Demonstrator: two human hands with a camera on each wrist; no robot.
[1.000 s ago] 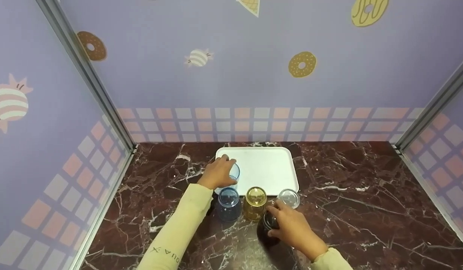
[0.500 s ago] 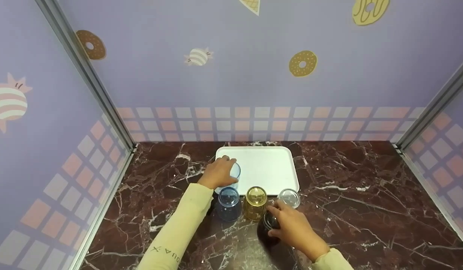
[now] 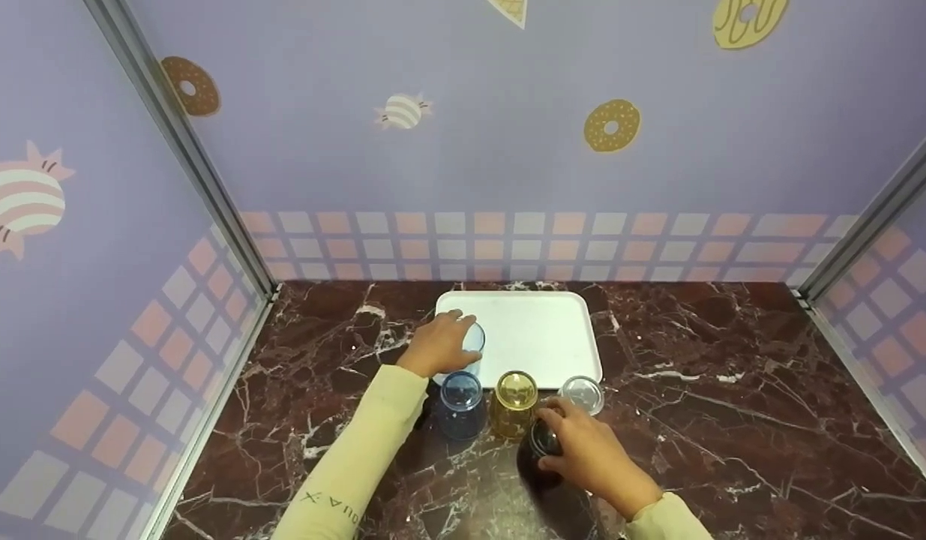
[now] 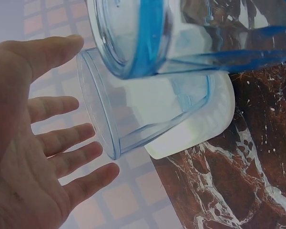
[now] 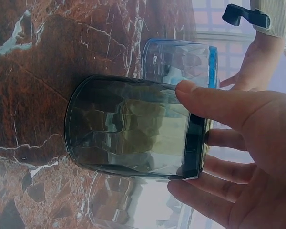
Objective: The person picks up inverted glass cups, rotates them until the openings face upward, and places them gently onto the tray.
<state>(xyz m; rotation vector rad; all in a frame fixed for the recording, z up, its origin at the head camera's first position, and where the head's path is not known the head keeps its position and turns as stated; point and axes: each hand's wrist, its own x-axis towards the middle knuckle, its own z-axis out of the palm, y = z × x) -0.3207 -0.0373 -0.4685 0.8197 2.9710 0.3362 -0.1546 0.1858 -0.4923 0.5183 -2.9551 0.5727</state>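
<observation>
The left hand (image 3: pixel 436 346) rests spread fingers (image 4: pixel 62 107) on a clear cup (image 4: pixel 143 114) standing upside down at the white tray's (image 3: pixel 541 330) left edge. The right hand (image 3: pixel 590 454) curls its fingers (image 5: pixel 214 102) round a dark cup (image 5: pixel 133 129) on the bench (image 3: pixel 732 420), near the tray.

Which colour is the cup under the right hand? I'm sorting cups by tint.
Dark smoky grey cup, clearest in the right wrist view.

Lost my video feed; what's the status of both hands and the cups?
Left hand open over pale blue cup on tray. Right hand grips dark cup on counter. Blue, yellow, clear cups crowd close.
</observation>
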